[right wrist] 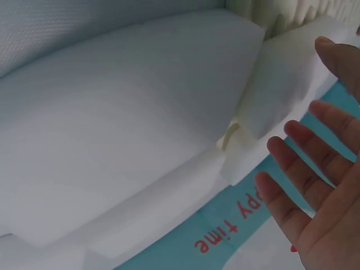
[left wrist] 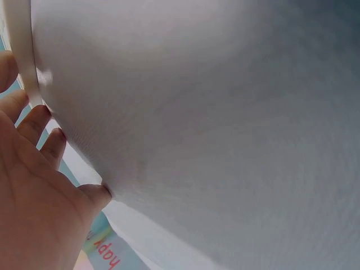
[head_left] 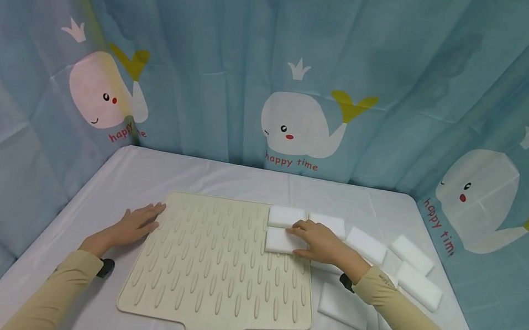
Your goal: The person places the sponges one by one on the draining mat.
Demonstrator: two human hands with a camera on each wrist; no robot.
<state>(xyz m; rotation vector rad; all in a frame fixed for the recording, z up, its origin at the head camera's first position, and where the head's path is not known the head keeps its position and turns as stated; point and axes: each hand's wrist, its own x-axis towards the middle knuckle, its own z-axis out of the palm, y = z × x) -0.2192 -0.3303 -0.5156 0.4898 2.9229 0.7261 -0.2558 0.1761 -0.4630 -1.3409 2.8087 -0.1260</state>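
Note:
A beige ridged mat [head_left: 207,291] lies on the white table. My left hand [head_left: 128,226] rests flat at its upper left edge, fingers spread; in the left wrist view the left hand [left wrist: 39,191] has its fingertips along the edge. Two white blocks sit at the mat's upper right corner, a rear one [head_left: 286,217] and a front one [head_left: 279,241]. My right hand [head_left: 321,243] reaches over the front block's right end, fingers extended. Seen from the right wrist, the right hand [right wrist: 332,185] is spread, its thumb at a white block [right wrist: 281,84].
Several more white blocks, one upright-edged piece [head_left: 366,245] and another [head_left: 419,286] among them, lie scattered right of the mat, some partly under the right forearm. Another block [head_left: 343,306] lies near the mat's lower right. A blue curtain [head_left: 236,72] with whales surrounds the table.

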